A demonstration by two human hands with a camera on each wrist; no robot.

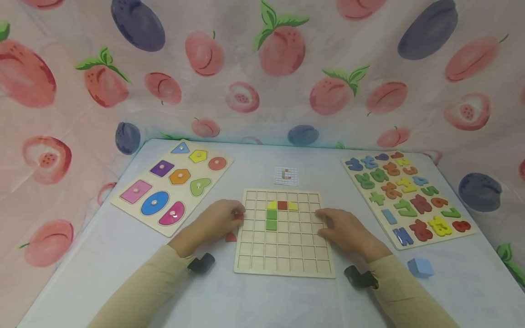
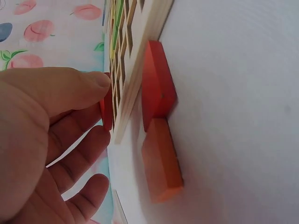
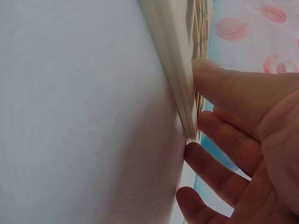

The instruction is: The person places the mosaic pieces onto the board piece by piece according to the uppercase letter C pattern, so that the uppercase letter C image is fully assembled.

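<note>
A wooden grid board (image 1: pixel 305 239) lies flat in the middle of the table. In its upper part sit two yellow round-edged pieces, a red square (image 1: pixel 282 205) between them, and two green squares (image 1: pixel 271 218) below the left yellow one. At the board's left edge my left hand (image 1: pixel 217 223) pinches a small red block (image 2: pixel 107 105) between thumb and fingers. Beside that edge lie a red block (image 2: pixel 156 86) and an orange block (image 2: pixel 161 161), end to end. My right hand (image 1: pixel 346 230) rests against the board's right edge, its fingers loosely bent.
Behind the board lies a small pattern card (image 1: pixel 286 176). To the left is a shape puzzle (image 1: pixel 166 228) with knobbed pieces. A number puzzle (image 1: pixel 393 232) lies to the right, with a light blue block (image 1: pixel 420 268) in front. Fruit-print cloth hangs behind the table.
</note>
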